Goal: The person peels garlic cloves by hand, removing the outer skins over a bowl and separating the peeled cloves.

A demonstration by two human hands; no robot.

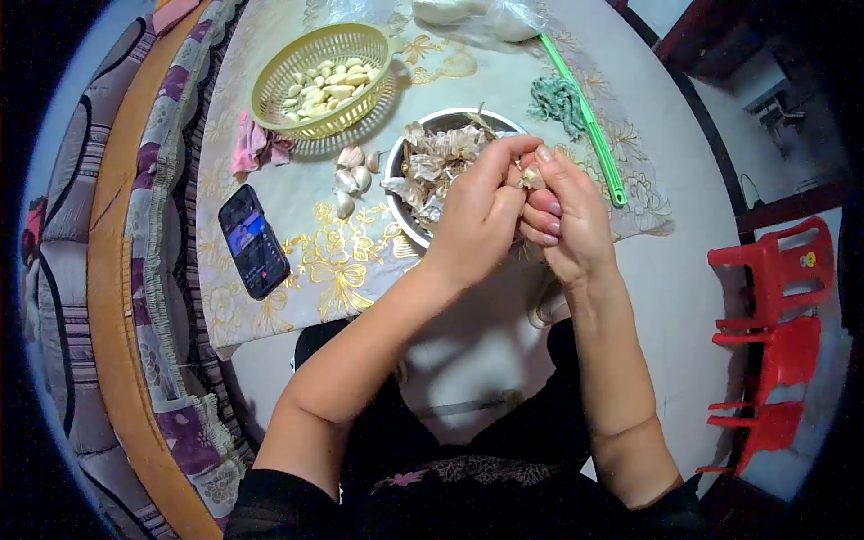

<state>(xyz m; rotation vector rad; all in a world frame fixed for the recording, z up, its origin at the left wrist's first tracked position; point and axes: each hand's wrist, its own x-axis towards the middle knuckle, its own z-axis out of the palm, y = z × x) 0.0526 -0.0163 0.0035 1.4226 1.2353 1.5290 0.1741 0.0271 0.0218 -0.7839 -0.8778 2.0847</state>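
Observation:
Both hands meet over the right side of a metal bowl point(392, 200) filled with papery garlic skins point(441, 162). My left hand point(486, 209) and my right hand point(569, 211) pinch a small garlic clove point(532, 177) between their fingertips. The fingers of both are curled and closed around it. Left of the bowl, several unpeeled garlic cloves point(351, 180) lie on the cloth. A yellow-green plastic basket point(389, 67) holds many peeled cloves point(328, 88) farther back on the left.
A lit phone point(254, 241) lies at the table's left, below a pink cloth point(256, 144). A green stick point(589, 121) and green mesh point(558, 101) are at the right. Plastic bags point(486, 13) sit at the back. Red stools point(778, 279) stand on the right.

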